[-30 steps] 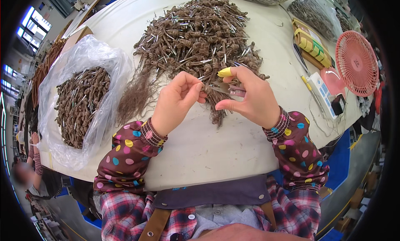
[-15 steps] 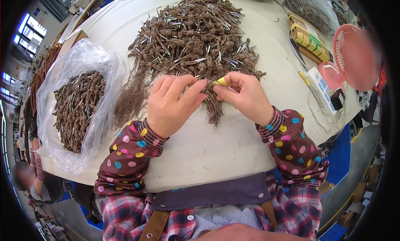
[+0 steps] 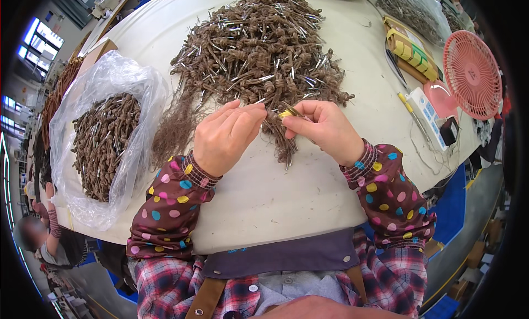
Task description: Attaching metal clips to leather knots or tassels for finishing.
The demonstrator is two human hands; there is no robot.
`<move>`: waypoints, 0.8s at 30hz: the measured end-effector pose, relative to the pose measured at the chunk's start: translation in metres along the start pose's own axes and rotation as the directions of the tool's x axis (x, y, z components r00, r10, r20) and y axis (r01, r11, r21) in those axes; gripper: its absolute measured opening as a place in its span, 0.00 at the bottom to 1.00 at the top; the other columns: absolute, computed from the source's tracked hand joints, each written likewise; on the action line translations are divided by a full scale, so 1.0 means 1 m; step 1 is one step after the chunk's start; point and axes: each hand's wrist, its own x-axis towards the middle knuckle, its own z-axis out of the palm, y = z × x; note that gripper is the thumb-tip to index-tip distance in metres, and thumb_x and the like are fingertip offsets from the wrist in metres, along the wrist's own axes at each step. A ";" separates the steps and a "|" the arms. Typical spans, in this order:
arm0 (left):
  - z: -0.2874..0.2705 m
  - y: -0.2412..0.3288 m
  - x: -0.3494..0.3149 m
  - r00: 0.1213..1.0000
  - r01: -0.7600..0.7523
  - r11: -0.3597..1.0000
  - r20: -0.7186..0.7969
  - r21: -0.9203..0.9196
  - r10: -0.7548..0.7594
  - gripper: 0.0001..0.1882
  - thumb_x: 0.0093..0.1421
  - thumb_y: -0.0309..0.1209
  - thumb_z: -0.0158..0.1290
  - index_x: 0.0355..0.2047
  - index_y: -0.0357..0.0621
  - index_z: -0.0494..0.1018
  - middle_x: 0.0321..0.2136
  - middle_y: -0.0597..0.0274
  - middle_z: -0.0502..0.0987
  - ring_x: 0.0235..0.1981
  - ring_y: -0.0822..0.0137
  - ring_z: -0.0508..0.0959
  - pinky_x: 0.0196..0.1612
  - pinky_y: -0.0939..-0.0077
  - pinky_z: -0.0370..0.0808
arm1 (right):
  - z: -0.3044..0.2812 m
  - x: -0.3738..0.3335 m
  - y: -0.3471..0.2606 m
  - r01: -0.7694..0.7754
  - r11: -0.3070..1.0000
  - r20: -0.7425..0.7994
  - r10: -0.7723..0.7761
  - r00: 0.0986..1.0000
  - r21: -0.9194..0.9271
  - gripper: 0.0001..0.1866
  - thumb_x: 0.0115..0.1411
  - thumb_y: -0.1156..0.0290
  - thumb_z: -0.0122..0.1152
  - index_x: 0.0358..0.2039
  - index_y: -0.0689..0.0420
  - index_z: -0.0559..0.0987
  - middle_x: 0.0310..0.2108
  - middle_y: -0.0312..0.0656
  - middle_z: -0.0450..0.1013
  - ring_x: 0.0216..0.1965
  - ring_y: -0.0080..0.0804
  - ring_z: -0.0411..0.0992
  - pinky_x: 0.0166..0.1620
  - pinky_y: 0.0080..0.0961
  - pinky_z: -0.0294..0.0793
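Both my hands meet at the near edge of a big heap of knotted brown cords (image 3: pixel 253 49) with shiny metal tips. My right hand (image 3: pixel 330 132) is closed around small yellow thread snips (image 3: pixel 286 114), their metal end pointing up and left. Thumb and fingers of my left hand (image 3: pixel 225 137) are pinched together just left of the snips. A brown cord appears to be in that pinch, though the fingers hide most of it. Below and between the hands, a bunch of cords (image 3: pixel 285 148) trails toward me on the pale table (image 3: pixel 275 203).
Left of the heap, a clear plastic bag (image 3: pixel 118 71) holds more knotted cords, with loose brown thread (image 3: pixel 173 126) beside it. On the right are a pink fan (image 3: pixel 471 76), a white power strip (image 3: pixel 427 118), a yellow pen-like tool (image 3: pixel 406 104) and a yellow-wrapped package (image 3: pixel 410 54). Another person (image 3: pixel 52 231) sits far left.
My left fingers have drawn closer together and the hand has shifted slightly. The snips have turned in my right hand, so their metal end now shows above the fingers.
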 end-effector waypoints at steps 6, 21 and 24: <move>-0.005 0.003 -0.001 0.990 0.134 0.984 0.057 -0.120 -0.128 0.10 0.50 0.22 0.59 0.32 0.42 0.71 0.25 0.62 0.76 0.24 0.62 0.77 0.26 0.73 0.74 | -0.007 0.003 0.011 0.153 0.963 -0.055 -0.169 0.984 -0.220 0.15 0.59 0.61 0.61 0.36 0.62 0.76 0.31 0.38 0.76 0.29 0.19 0.74 0.34 0.16 0.71; -0.005 0.005 -0.001 0.996 0.089 0.994 0.025 -0.064 -0.087 0.10 0.49 0.21 0.60 0.31 0.41 0.71 0.27 0.60 0.76 0.29 0.61 0.78 0.31 0.73 0.77 | 0.010 -0.003 -0.018 0.330 -0.025 0.247 -0.717 0.652 -0.944 0.12 0.51 0.59 0.64 0.23 0.50 0.71 0.22 0.33 0.63 0.19 0.28 0.68 0.21 0.25 0.66; -0.003 0.004 -0.002 0.997 0.075 0.994 0.016 -0.076 -0.074 0.10 0.49 0.21 0.60 0.31 0.42 0.72 0.27 0.60 0.76 0.28 0.61 0.78 0.31 0.73 0.77 | 0.012 -0.004 -0.019 0.333 -0.095 0.294 -0.726 0.622 -0.938 0.12 0.50 0.61 0.64 0.23 0.49 0.70 0.22 0.32 0.62 0.18 0.28 0.67 0.21 0.25 0.65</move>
